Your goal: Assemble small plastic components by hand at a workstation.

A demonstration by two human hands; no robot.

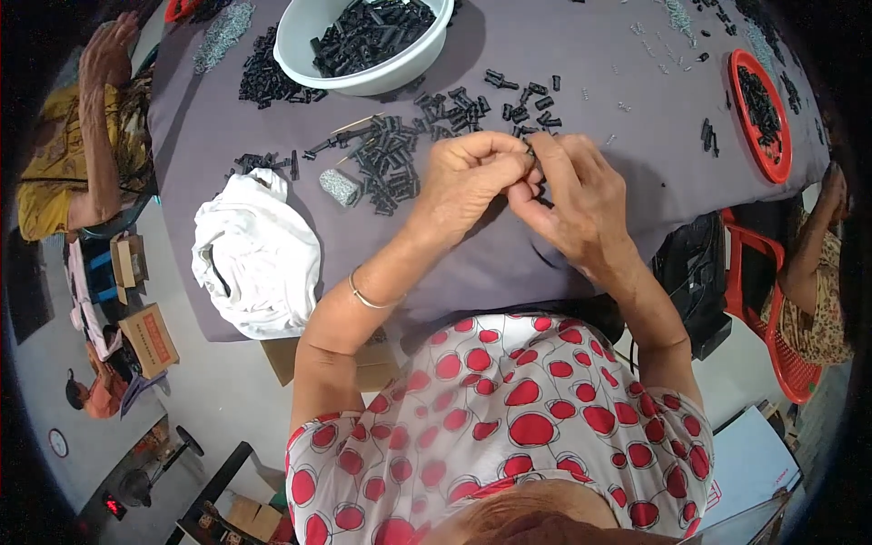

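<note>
My left hand (472,177) and my right hand (581,195) meet above the near side of the table, fingertips pinched together. Between them is a small black plastic part (530,151), largely covered by the fingers. To the left of my left hand spreads a loose pile of black plastic parts (386,168). A longer black piece and thin wooden sticks (356,125) lie at its edge. Beyond my hands are scattered short black tubular parts (519,113). A grey speckled lump (340,187) rests beside the pile.
A white bowl (363,84) of black parts stands at the back. Heaps of metal springs (224,36) and black pieces (268,77) lie left of it. A white cloth (254,254) covers the near left corner. At right is a red tray (773,168); other people sit on both sides.
</note>
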